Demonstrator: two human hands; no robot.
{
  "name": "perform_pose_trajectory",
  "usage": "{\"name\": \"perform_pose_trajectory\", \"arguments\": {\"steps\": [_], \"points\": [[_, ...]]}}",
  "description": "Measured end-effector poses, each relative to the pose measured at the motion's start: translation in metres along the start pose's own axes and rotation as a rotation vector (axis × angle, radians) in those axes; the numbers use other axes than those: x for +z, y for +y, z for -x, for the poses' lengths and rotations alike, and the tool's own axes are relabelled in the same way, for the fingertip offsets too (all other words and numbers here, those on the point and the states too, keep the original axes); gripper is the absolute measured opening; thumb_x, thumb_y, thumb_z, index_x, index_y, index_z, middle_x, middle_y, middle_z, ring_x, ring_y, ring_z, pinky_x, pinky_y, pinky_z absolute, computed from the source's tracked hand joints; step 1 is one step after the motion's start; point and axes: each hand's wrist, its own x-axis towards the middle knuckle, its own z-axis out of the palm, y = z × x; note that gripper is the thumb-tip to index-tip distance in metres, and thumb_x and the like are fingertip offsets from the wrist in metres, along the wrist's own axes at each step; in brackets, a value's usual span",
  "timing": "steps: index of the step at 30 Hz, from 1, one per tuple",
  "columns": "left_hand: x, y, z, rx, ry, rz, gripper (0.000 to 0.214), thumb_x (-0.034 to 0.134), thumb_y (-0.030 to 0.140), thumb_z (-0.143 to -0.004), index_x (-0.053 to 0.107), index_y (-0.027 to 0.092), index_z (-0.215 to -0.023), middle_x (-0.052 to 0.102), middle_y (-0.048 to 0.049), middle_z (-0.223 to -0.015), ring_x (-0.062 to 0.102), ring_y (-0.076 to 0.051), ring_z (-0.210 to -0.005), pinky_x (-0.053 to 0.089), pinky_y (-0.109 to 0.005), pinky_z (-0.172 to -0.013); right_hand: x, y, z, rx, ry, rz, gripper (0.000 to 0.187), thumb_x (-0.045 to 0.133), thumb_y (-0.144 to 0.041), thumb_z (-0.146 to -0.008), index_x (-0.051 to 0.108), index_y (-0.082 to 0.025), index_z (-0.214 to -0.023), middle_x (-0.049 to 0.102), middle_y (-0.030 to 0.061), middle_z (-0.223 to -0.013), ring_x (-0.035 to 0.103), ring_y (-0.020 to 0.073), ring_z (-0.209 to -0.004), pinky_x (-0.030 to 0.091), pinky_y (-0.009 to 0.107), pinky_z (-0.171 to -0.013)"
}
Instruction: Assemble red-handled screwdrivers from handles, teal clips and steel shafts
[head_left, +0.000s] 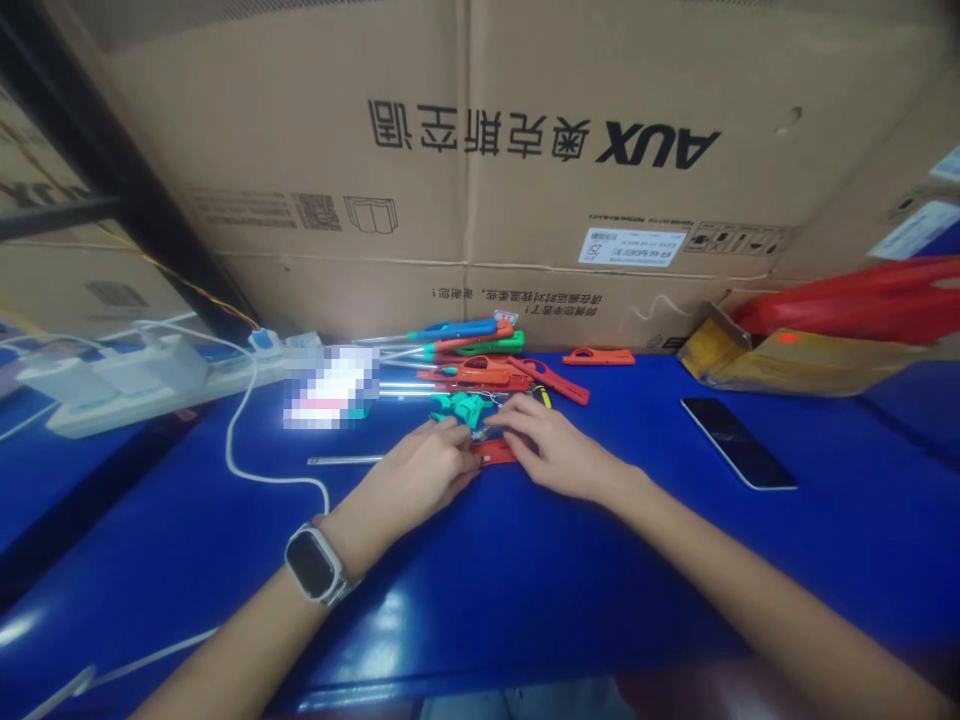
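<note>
A red stick lighter (496, 453) lies low on the blue table, its metal tube (346, 460) sticking out to the left. My left hand (439, 462), with a watch on its wrist, is closed over the lighter's middle. From the other side, my right hand (551, 450) has its fingers bent together above the lighter's body; what they pinch is too small to make out. Just beyond the fingertips are small green plastic parts (469, 408) and tiny metal pieces. Behind them lies a pile of stick lighters (472, 372) in red, orange, green and blue.
An orange lighter casing (598, 357) lies behind on the right. A phone (739, 443) rests farther right, near a yellow-taped box (795, 362) and a red bag (862, 300). On the left are a power strip (90, 412) and a white cable (240, 440). Cardboard (525, 220) stands behind.
</note>
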Motion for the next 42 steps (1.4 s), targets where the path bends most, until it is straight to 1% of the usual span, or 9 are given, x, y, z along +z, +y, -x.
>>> {"name": "perform_pose_trajectory", "arguments": {"steps": [5, 9, 13, 16, 27, 31, 34, 37, 42], "points": [[-0.003, 0.003, -0.001, -0.023, -0.023, -0.035, 0.027, 0.053, 0.021, -0.098, 0.07, 0.016, -0.077, 0.065, -0.0067, -0.087, 0.058, -0.02, -0.082, 0.045, -0.033, -0.076, -0.008, 0.008, -0.032, -0.009, -0.229, 0.251, 0.019, 0.06, -0.012, -0.089, 0.07, -0.018, -0.104, 0.067, 0.0103, -0.108, 0.055, 0.0264, -0.107, 0.043, 0.046, -0.096], [-0.004, 0.004, -0.002, -0.053, -0.052, -0.071, 0.028, 0.051, 0.022, -0.099, 0.07, 0.016, -0.079, 0.065, -0.0073, -0.089, 0.058, -0.021, -0.084, 0.047, -0.036, -0.08, -0.014, 0.009, -0.05, 0.02, -0.32, 0.333, 0.011, 0.066, -0.015, -0.085, 0.071, -0.017, -0.095, 0.068, 0.0098, -0.101, 0.056, 0.0273, -0.104, 0.04, 0.045, -0.095], [-0.004, 0.005, -0.002, -0.108, -0.071, -0.087, 0.027, 0.051, 0.019, -0.098, 0.071, 0.015, -0.081, 0.066, -0.0087, -0.091, 0.058, -0.021, -0.086, 0.049, -0.034, -0.076, -0.019, 0.007, -0.05, -0.001, -0.278, 0.337, 0.01, 0.072, -0.02, -0.082, 0.071, -0.017, -0.091, 0.068, 0.0074, -0.096, 0.059, 0.0248, -0.097, 0.041, 0.041, -0.093], [-0.004, 0.006, -0.002, -0.127, -0.067, -0.085, 0.026, 0.052, 0.018, -0.098, 0.071, 0.015, -0.08, 0.066, -0.009, -0.092, 0.059, -0.021, -0.086, 0.051, -0.033, -0.079, -0.019, 0.005, -0.04, -0.033, -0.261, 0.322, 0.01, 0.068, -0.024, -0.087, 0.072, -0.018, -0.093, 0.069, 0.007, -0.097, 0.059, 0.0234, -0.096, 0.041, 0.04, -0.092], [0.001, -0.001, 0.0, -0.1, -0.017, -0.05, 0.027, 0.051, 0.021, -0.098, 0.073, 0.016, -0.083, 0.065, -0.0088, -0.091, 0.058, -0.021, -0.084, 0.051, -0.034, -0.076, -0.002, 0.006, -0.009, -0.09, -0.151, 0.351, 0.021, 0.058, -0.027, -0.097, 0.075, -0.023, -0.11, 0.062, 0.0079, -0.096, 0.056, 0.0223, -0.094, 0.04, 0.036, -0.079], [-0.001, -0.005, 0.001, -0.072, 0.021, -0.019, 0.024, 0.053, 0.021, -0.098, 0.074, 0.016, -0.085, 0.064, -0.0074, -0.087, 0.057, -0.021, -0.084, 0.049, -0.031, -0.072, -0.001, 0.001, -0.005, -0.06, -0.152, 0.379, 0.024, 0.053, -0.027, -0.1, 0.074, -0.023, -0.111, 0.062, 0.0083, -0.097, 0.055, 0.0218, -0.092, 0.038, 0.036, -0.078], [-0.001, -0.007, 0.002, -0.074, 0.084, 0.029, 0.017, 0.057, 0.023, -0.096, 0.073, 0.018, -0.1, 0.064, -0.0063, -0.09, 0.057, -0.021, -0.089, 0.049, -0.031, -0.075, -0.003, -0.004, -0.004, -0.052, -0.176, 0.412, 0.026, 0.051, -0.025, -0.1, 0.073, -0.021, -0.114, 0.061, 0.0098, -0.1, 0.054, 0.0228, -0.093, 0.038, 0.038, -0.08], [0.001, -0.008, 0.002, -0.08, 0.082, 0.028, 0.022, 0.057, 0.027, -0.097, 0.071, 0.02, -0.113, 0.062, -0.006, -0.091, 0.057, -0.021, -0.089, 0.049, -0.031, -0.075, -0.004, -0.009, -0.001, -0.05, -0.191, 0.438, 0.028, 0.05, -0.023, -0.099, 0.071, -0.02, -0.117, 0.06, 0.0109, -0.103, 0.053, 0.0239, -0.096, 0.038, 0.04, -0.083], [0.005, -0.005, -0.002, -0.073, 0.034, 0.008, 0.028, 0.048, 0.027, -0.101, 0.074, 0.019, -0.106, 0.062, -0.0069, -0.087, 0.055, -0.02, -0.083, 0.047, -0.031, -0.072, -0.003, -0.009, 0.003, -0.047, -0.172, 0.418, 0.028, 0.05, -0.031, -0.1, 0.071, -0.02, -0.114, 0.06, 0.0108, -0.103, 0.052, 0.0244, -0.097, 0.04, 0.041, -0.086]]}}
